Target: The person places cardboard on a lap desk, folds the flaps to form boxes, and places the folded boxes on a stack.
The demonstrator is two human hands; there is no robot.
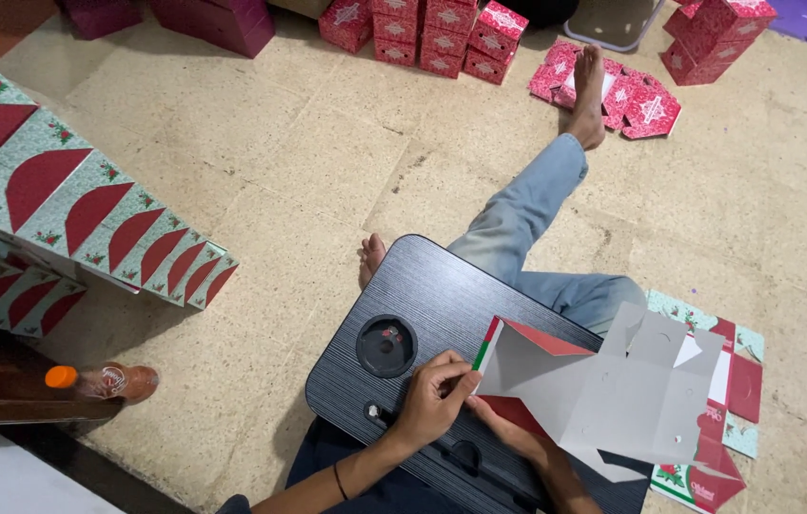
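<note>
1. The flat cardboard box blank (613, 390) is what's being worked on. It lies grey side up across the near right part of the black lap surface (423, 286), with its right half hanging out over the knee. A red flap is folded up along its far left edge, and there's a bit of green and white trim at that corner.
2. Left hand (437, 395) is pinched shut on the left corner of the blank, fingertips right on the trim edge. There's a dark band on that wrist.
3. Right hand (508, 428) sits under or against the near edge of the blank, gripping it from below as far as I can see. The card hides the fingers.
4. The surface has a round recessed cup holder (385, 345) just left of the hands.
5. Under the blank, on the floor to the right, is a small pile of more flat blanks (732, 381), printed side up in red and pale green.
6. The person's leg in jeans (527, 214) stretches out to the far right, with the bare foot resting on some red boxes (637, 100).
7. Far left is a long fanned row of folded pale green and red boxes (89, 214).
8. An orange-capped bottle (104, 381) lies near left.
9. More stacked red boxes (437, 33) sit along the far edge.
</note>
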